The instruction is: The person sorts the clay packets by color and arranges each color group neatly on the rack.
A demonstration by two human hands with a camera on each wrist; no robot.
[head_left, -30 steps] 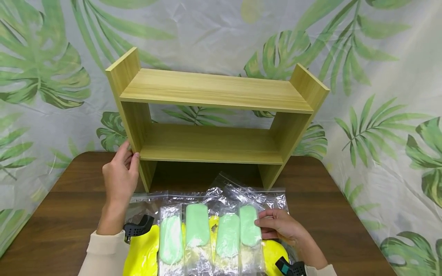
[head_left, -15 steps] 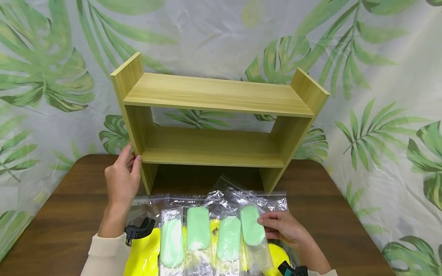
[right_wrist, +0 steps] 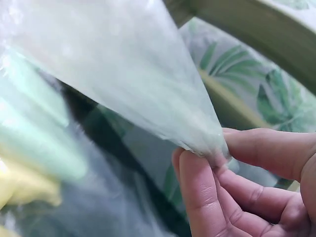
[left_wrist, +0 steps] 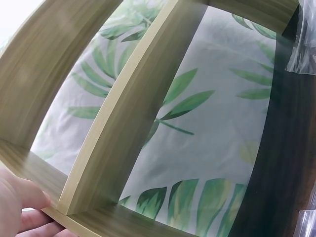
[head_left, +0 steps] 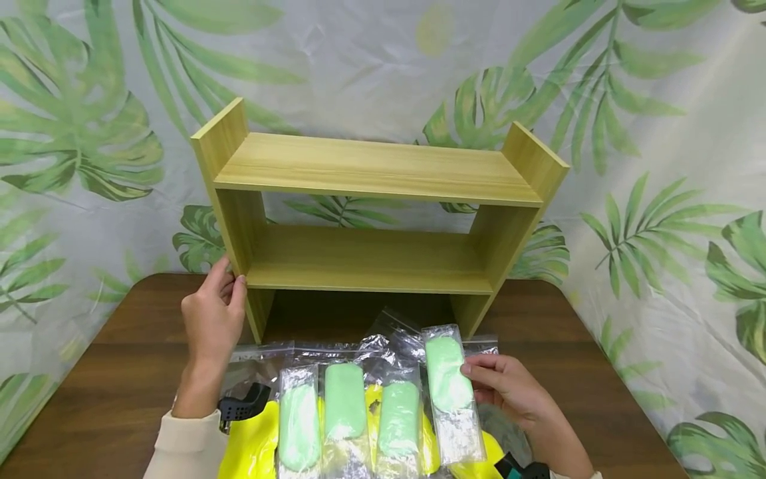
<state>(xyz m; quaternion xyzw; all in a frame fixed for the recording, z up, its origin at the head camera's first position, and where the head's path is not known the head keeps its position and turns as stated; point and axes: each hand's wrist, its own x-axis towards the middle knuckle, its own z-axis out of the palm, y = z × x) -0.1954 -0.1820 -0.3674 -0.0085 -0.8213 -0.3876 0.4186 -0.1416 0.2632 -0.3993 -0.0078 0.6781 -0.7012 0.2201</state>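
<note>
A two-tier wooden shelf (head_left: 371,258) stands on the table. My left hand (head_left: 211,319) grips its left side panel (head_left: 223,219) at the lower board, the thumb on the front edge. The left wrist view has these fingers (left_wrist: 24,195) at the panel's edge. My right hand (head_left: 517,389) pinches the right edge of a clear plastic packet (head_left: 461,432) with a flat, pale green, rounded piece inside. It is tilted and raised above the others. In the right wrist view, thumb and fingers pinch the packet's edge (right_wrist: 128,69). Three similar packets (head_left: 345,402) lie to its left.
Beneath the packets lie larger zip bags (head_left: 263,356) with bright yellow contents (head_left: 248,442), at the near edge of view. The dark wooden table (head_left: 137,346) extends to both sides. A leaf-print cloth (head_left: 371,66) hangs behind the shelf.
My right hand has lifted the rightmost green packet off the row, upward and slightly right, and the packet has tilted. The left hand keeps its grip on the shelf.
</note>
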